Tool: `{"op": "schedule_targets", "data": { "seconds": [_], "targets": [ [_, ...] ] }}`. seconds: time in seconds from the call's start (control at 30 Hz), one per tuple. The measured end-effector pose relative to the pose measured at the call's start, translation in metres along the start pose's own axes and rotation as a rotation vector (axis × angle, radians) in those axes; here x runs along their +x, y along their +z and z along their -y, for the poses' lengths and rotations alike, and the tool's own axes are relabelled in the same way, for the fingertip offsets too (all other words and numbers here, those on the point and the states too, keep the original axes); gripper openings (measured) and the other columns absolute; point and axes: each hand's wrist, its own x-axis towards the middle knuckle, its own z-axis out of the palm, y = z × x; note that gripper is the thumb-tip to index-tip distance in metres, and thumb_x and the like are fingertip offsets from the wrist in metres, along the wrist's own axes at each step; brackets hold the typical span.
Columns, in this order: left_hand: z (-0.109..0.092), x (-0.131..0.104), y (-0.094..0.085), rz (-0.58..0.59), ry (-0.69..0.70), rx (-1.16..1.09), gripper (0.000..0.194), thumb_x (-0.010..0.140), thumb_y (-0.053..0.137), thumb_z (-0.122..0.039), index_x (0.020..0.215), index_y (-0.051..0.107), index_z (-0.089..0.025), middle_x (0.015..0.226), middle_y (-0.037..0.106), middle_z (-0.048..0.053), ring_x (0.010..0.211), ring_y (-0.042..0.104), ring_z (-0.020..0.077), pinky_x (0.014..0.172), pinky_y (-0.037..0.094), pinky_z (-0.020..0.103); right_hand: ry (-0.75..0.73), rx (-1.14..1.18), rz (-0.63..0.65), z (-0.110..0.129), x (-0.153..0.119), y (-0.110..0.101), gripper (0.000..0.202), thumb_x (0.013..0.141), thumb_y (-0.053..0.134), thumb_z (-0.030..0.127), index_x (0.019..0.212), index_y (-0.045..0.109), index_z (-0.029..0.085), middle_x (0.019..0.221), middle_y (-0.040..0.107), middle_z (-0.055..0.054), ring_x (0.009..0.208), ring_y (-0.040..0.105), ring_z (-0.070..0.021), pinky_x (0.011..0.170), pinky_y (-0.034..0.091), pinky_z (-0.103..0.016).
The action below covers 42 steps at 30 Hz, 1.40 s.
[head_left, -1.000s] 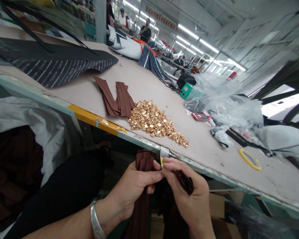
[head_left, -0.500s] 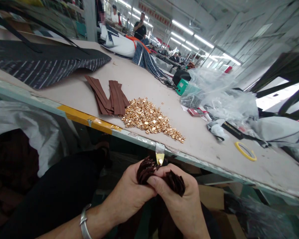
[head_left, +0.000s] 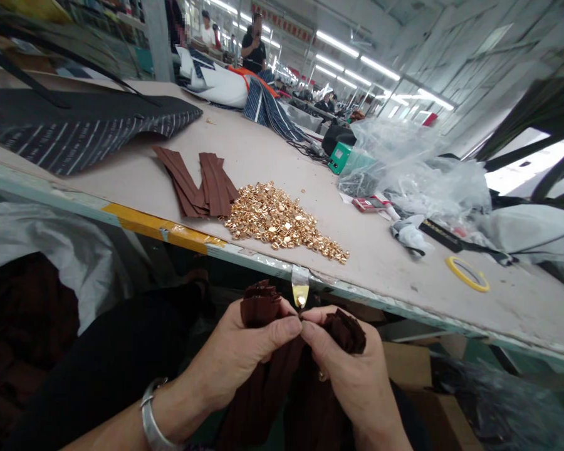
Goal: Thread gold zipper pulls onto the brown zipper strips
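My left hand (head_left: 237, 351), with a silver bracelet (head_left: 153, 416) at its wrist, is closed round a bundle of dark brown strips (head_left: 261, 304). Another dark brown bundle (head_left: 345, 331) is gripped in my right hand (head_left: 348, 369). Both thumb tips meet just below a yellow-tipped tab (head_left: 301, 291) on the table edge, which bears a small gold piece. Whatever lies between the thumb tips is too small to make out. On the table (head_left: 371, 269), a heap of gold metal pieces (head_left: 282, 219) lies beside flat brown strips (head_left: 216, 185).
Dark striped fabric (head_left: 75, 131) covers the table's left. Toward the right are a green box (head_left: 339, 158), clear plastic bags (head_left: 404, 163) and a yellow tape roll (head_left: 467, 274). Below the edge sits a cardboard box (head_left: 408, 366). A person (head_left: 254, 47) stands in the background.
My hands have drawn slightly apart, and their thumb tips now meet near the tab. The brown bundle in my left hand has shifted left and up. The camera view has moved slightly.
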Motion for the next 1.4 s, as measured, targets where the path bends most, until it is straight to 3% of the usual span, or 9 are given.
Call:
{"op": "schedule_targets", "data": {
  "seconds": [0.13,0.2,0.27,0.43,0.6,0.73,0.83,1.0,1.4],
  "targets": [
    [0.003,0.001,0.001,0.047,-0.091,-0.068,0.023,0.074,0.076,-0.035,0.071,0.063,-0.015,0.05,0.043,-0.007,0.045,0.032,0.0048,0.044,0.024,0.017,-0.351,-0.204,0.046,0.003,-0.004,-0.001,0.006,0.087,0.062,0.018,0.083,0.066,0.019,0.071,0.063,0.0,0.061,0.057,-0.013,0.056,0.044,-0.024],
    [0.005,0.002,0.001,0.043,-0.172,-0.174,0.024,0.072,0.077,-0.034,0.07,0.062,-0.016,0.045,0.039,-0.009,0.042,0.028,0.0039,0.042,0.022,0.017,-0.538,-0.259,0.103,0.001,-0.005,-0.001,0.013,0.085,0.059,0.008,0.088,0.064,0.02,0.079,0.066,-0.002,0.07,0.062,-0.0149,0.064,0.048,-0.026],
    [0.005,0.003,0.002,0.033,-0.229,-0.22,0.027,0.07,0.079,-0.035,0.068,0.06,-0.016,0.043,0.037,-0.009,0.039,0.027,0.0034,0.041,0.022,0.016,-0.602,-0.259,0.092,-0.001,-0.006,0.0,0.019,0.084,0.058,0.005,0.092,0.063,0.021,0.082,0.067,-0.002,0.073,0.064,-0.0152,0.067,0.049,-0.026],
    [0.006,0.001,0.003,-0.022,-0.235,-0.155,0.03,0.067,0.083,-0.035,0.066,0.061,-0.014,0.042,0.043,-0.007,0.038,0.034,0.0031,0.039,0.025,0.015,-0.255,-0.045,-0.097,-0.004,-0.003,0.007,0.006,0.083,0.069,0.02,0.088,0.067,0.022,0.074,0.065,0.002,0.062,0.058,-0.0115,0.054,0.046,-0.021],
    [0.003,0.001,0.005,0.0,-0.254,-0.304,0.026,0.067,0.083,-0.031,0.069,0.064,-0.014,0.041,0.039,-0.009,0.038,0.033,0.0025,0.04,0.027,0.014,0.043,0.282,-0.027,-0.008,0.001,0.012,0.024,0.075,0.076,0.035,0.068,0.06,0.017,0.057,0.05,0.006,0.045,0.038,-0.0058,0.04,0.032,-0.017],
    [-0.001,0.002,0.005,0.032,-0.205,-0.314,0.022,0.068,0.081,-0.026,0.07,0.066,-0.011,0.052,0.051,-0.005,0.04,0.031,0.0,0.039,0.027,0.013,0.214,0.543,-0.009,-0.007,0.002,0.012,0.026,0.076,0.072,0.038,0.07,0.064,0.014,0.061,0.056,0.003,0.038,0.027,-0.0012,0.034,0.02,-0.015],
    [-0.002,0.003,0.006,-0.015,-0.182,-0.262,0.022,0.066,0.081,-0.024,0.067,0.062,-0.012,0.057,0.057,-0.003,0.04,0.033,0.0005,0.038,0.026,0.013,0.315,0.688,0.034,-0.006,0.003,0.012,0.028,0.072,0.073,0.034,0.062,0.055,0.015,0.056,0.05,0.006,0.035,0.024,-0.0001,0.033,0.022,-0.013],
    [-0.003,0.006,0.01,-0.092,-0.168,-0.18,0.024,0.062,0.08,-0.024,0.065,0.059,-0.014,0.053,0.055,-0.004,0.039,0.035,0.0017,0.037,0.026,0.013,0.368,0.715,0.019,-0.007,0.008,0.013,0.031,0.069,0.075,0.029,0.061,0.048,0.017,0.052,0.048,0.008,0.035,0.023,0.0003,0.032,0.024,-0.011],
    [-0.004,0.011,0.01,-0.054,-0.145,-0.09,0.022,0.066,0.075,-0.025,0.059,0.058,-0.013,0.05,0.052,-0.004,0.038,0.034,0.0012,0.037,0.025,0.013,0.381,0.723,0.085,-0.009,0.013,0.014,0.027,0.071,0.072,0.029,0.062,0.049,0.017,0.052,0.049,0.007,0.034,0.026,-0.0005,0.033,0.025,-0.012]
  ]
}}
